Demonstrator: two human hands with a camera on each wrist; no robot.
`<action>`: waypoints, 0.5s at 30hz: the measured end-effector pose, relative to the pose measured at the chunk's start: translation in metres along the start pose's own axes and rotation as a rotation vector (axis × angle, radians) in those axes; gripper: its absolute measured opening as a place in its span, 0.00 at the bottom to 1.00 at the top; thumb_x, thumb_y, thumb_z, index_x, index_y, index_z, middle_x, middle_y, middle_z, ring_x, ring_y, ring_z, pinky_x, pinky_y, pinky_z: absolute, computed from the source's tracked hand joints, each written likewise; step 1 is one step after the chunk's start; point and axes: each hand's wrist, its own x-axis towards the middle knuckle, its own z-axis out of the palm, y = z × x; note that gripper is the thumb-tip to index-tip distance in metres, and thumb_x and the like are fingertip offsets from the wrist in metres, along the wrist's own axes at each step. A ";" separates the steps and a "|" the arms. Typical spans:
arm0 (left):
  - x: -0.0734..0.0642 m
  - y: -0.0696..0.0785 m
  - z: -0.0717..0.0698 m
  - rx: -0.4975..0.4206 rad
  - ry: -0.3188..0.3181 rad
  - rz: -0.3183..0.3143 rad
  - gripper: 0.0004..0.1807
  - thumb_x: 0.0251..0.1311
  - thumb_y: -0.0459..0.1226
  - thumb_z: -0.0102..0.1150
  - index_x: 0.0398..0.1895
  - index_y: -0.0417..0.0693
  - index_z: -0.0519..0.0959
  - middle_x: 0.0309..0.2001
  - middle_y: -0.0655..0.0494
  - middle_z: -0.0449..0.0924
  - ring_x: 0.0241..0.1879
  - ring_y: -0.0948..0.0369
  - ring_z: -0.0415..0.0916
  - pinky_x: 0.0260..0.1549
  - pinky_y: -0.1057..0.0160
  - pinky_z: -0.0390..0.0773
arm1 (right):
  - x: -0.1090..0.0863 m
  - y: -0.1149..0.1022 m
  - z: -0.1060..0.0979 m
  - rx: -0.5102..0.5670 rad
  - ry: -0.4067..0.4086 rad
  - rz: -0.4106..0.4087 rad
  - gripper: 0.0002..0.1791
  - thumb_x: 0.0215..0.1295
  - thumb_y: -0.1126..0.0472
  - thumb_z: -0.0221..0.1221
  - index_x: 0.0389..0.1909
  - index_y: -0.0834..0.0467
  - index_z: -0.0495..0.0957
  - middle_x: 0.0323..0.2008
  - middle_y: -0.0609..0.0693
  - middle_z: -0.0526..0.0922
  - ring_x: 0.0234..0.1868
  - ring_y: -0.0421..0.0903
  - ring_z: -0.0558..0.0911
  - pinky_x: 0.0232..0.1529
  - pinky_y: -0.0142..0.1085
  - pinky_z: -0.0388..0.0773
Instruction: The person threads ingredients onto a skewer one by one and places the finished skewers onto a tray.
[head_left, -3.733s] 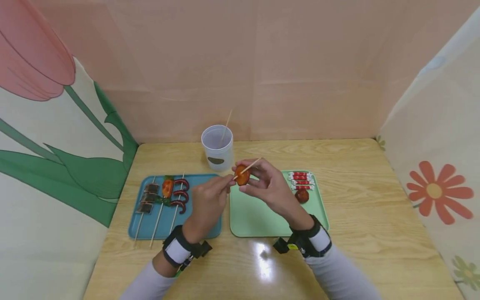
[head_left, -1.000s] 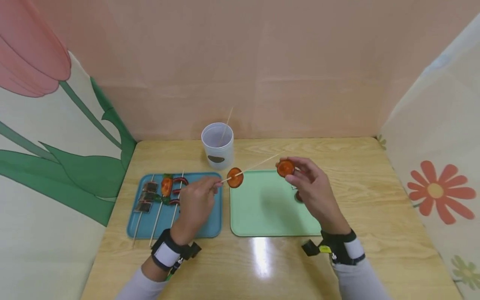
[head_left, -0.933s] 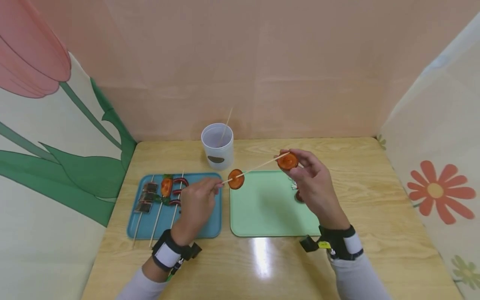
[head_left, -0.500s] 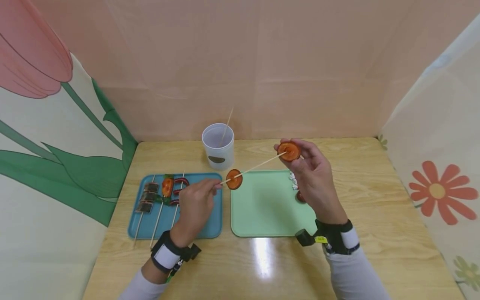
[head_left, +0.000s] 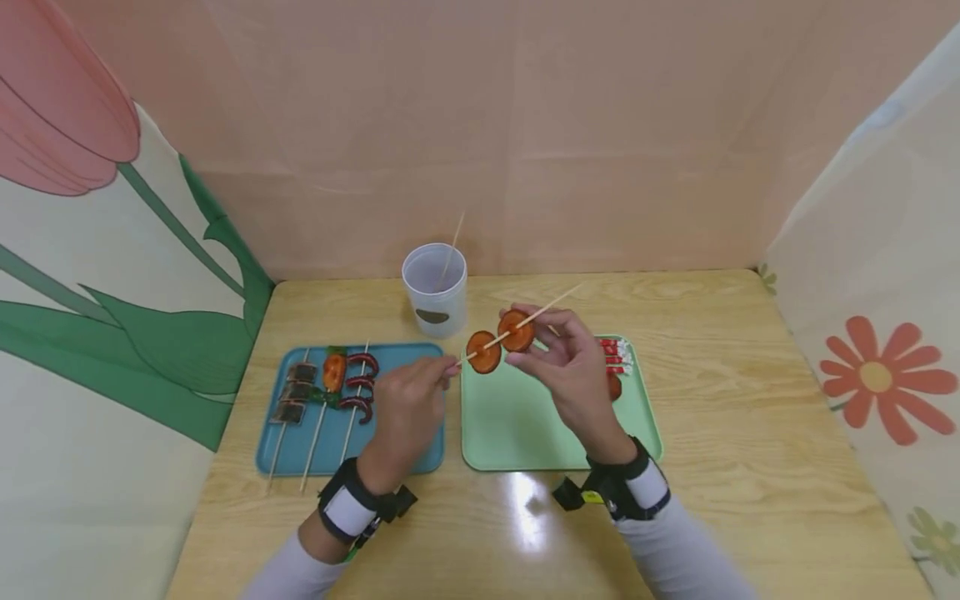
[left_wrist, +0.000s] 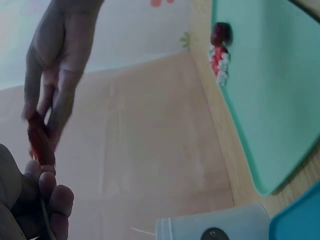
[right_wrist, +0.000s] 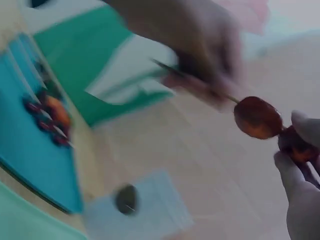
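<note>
My left hand (head_left: 408, 408) pinches a thin wooden skewer (head_left: 558, 299) near its lower end. Two round, glossy orange-brown food pieces are threaded on it. The first piece (head_left: 483, 353) sits just beyond my left fingertips. Around the second piece (head_left: 516, 332) my right hand (head_left: 568, 367) closes thumb and fingers, and the skewer's tip sticks out past it. Seen from the right wrist, the first piece (right_wrist: 257, 118) lies close to the pinched one (right_wrist: 296, 145). Both hands are above the green tray (head_left: 517, 433). The left wrist view hides most of the skewer behind fingers.
Red-and-white sticks (head_left: 617, 357) and another round brown piece (head_left: 614, 387) lie on the green tray, partly behind my right hand. Left of it, a blue tray (head_left: 420, 461) bears three loaded skewers. Behind stands a white cup (head_left: 437, 310) with one skewer inside.
A second earlier, the right hand held the second piece off the skewer's tip. The tip then entered it, and the piece has slid left along the skewer towards the first.
</note>
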 end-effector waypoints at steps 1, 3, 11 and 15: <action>0.001 0.001 0.001 0.001 0.000 -0.002 0.02 0.62 0.32 0.69 0.33 0.41 0.88 0.24 0.53 0.87 0.15 0.60 0.77 0.14 0.65 0.74 | -0.001 0.003 0.002 0.006 -0.006 0.009 0.25 0.55 0.84 0.65 0.52 0.63 0.75 0.62 0.57 0.81 0.64 0.51 0.82 0.57 0.40 0.82; 0.003 0.004 0.001 0.015 -0.005 -0.008 0.03 0.62 0.33 0.69 0.34 0.41 0.88 0.23 0.54 0.86 0.14 0.61 0.75 0.13 0.65 0.72 | -0.004 0.008 0.005 -0.004 -0.025 0.022 0.25 0.55 0.82 0.66 0.53 0.64 0.75 0.62 0.56 0.81 0.64 0.50 0.82 0.58 0.40 0.81; 0.000 -0.002 -0.001 0.024 0.010 -0.033 0.05 0.66 0.34 0.65 0.34 0.43 0.88 0.26 0.53 0.88 0.15 0.60 0.76 0.13 0.65 0.72 | -0.009 0.013 -0.038 -0.814 -0.006 0.171 0.35 0.62 0.63 0.71 0.68 0.64 0.68 0.65 0.62 0.77 0.64 0.59 0.80 0.61 0.45 0.81; -0.002 -0.008 -0.005 0.046 0.015 -0.051 0.06 0.66 0.35 0.66 0.34 0.41 0.88 0.26 0.51 0.88 0.15 0.59 0.78 0.13 0.65 0.71 | -0.023 0.033 -0.087 -1.497 0.052 0.366 0.35 0.62 0.49 0.72 0.53 0.75 0.73 0.48 0.72 0.77 0.48 0.71 0.80 0.40 0.58 0.82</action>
